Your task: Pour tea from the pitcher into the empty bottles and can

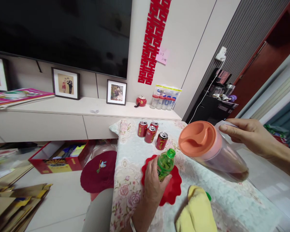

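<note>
My left hand (pixel 152 178) is wrapped round a green plastic bottle (pixel 166 164) with its cap off, held over a red scalloped plate (pixel 176 190). My right hand (pixel 246 130) grips the handle of a clear pitcher (pixel 228 158) with an orange lid (pixel 197 138). The pitcher is tilted, lid toward the bottle, and brown liquid lies along its lower side. Its spout sits apart from the bottle mouth, to the right. Near the plate lies a yellow cloth (pixel 198 212), with a green cap (pixel 208 196) partly showing beside it.
Several red drink cans (pixel 161 141) stand on the flowered tablecloth (pixel 125 167) beyond the bottle. A long white cabinet (pixel 99 112) behind carries framed photos, a red pot (pixel 141 101) and lidded jars (pixel 159 102). A dark red stool (pixel 99 174) and a red box (pixel 62 161) are at left.
</note>
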